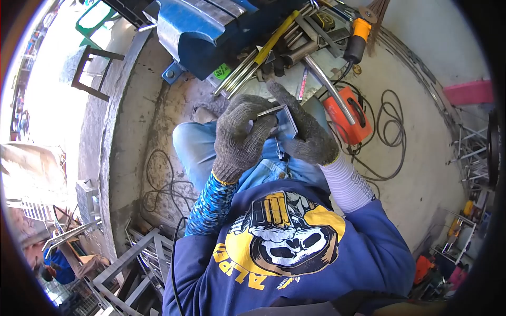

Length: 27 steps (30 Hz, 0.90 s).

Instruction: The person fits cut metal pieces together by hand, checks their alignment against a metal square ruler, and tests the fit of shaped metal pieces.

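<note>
The only view, from my head, looks forward and steeply down, wide and rounded: my navy shirt close below, the floor farther off, beyond the shirt.

At the centre, the left glove hides its own fingertips, and the right glove covers part of the metal piece. At 12 o'clock the top edge crops the blue machine. Toward 10 o'clock, glare washes out the background. Near 8 o'clock, a person is too small to make out; at 4 o'clock the clutter blurs at the dark rim. At 6 o'clock, something dark covers the shirt's hem.
</note>
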Available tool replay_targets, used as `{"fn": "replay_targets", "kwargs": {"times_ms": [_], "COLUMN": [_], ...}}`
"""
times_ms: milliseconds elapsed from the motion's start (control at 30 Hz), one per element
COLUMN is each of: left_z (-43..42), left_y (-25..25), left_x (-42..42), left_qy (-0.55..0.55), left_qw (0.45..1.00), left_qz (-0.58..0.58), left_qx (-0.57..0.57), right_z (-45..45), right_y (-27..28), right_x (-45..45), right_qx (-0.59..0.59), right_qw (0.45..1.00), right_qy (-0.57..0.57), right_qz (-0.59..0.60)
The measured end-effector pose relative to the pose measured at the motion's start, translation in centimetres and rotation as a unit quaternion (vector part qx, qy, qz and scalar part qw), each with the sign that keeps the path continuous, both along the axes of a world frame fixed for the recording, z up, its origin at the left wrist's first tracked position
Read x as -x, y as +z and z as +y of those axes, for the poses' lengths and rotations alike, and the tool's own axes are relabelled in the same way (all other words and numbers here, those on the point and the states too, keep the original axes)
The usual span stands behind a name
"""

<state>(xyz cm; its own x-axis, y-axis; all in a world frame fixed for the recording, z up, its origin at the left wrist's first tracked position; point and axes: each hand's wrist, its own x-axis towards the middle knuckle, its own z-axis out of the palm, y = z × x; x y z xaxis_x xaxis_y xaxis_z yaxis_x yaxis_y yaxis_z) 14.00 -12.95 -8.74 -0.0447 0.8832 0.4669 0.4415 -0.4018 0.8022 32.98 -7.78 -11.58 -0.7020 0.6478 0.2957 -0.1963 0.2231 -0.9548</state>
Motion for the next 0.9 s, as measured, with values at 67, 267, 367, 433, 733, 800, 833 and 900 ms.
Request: {"fn": "replay_targets", "kwargs": {"times_ms": [67, 267, 367, 433, 733, 800, 833, 900], "left_z": [-0.3, -0.7, -0.8, -1.3, -1.5, -1.8, -2.0, -2.7], "left_y": [-0.8, -2.4, -3.1, -2.8, -1.7, -1.3, -1.1, -1.0], "left_x": [-0.1, 0.3, 0.1, 0.0, 0.0, -0.1, -0.2, -0.5], "left_qy": [0.035, 0.129, 0.121, 0.091, 0.06, 0.066, 0.071, 0.076], "left_qw": [0.999, 0.987, 0.988, 0.993, 0.995, 0.994, 0.994, 0.993], "left_qz": [-0.036, -0.089, -0.069, -0.079, -0.081, -0.079, -0.078, -0.085], "left_qx": [-0.018, -0.045, -0.065, -0.021, -0.025, -0.019, -0.012, 0.005], "right_z": [-0.2, -1.1, -1.0, -0.6, -0.4, -0.1, 0.3, 1.1], "right_y": [0.1, 2.5, 0.4, 0.2, 0.5, 0.5, 0.8, 1.3], "right_x": [0.3, 1.2, 1.5, 1.2, 0.7, 0.8, 0.8, 0.7], "right_qx": [-0.141, -0.184, -0.288, -0.292, -0.363, -0.338, -0.337, -0.335], "right_qw": [0.982, 0.954, 0.913, 0.914, 0.89, 0.905, 0.913, 0.92], "right_qy": [-0.08, -0.183, -0.241, -0.24, -0.243, -0.231, -0.213, -0.195], "right_qz": [-0.097, -0.152, -0.162, -0.149, -0.131, -0.116, -0.087, -0.059]}}
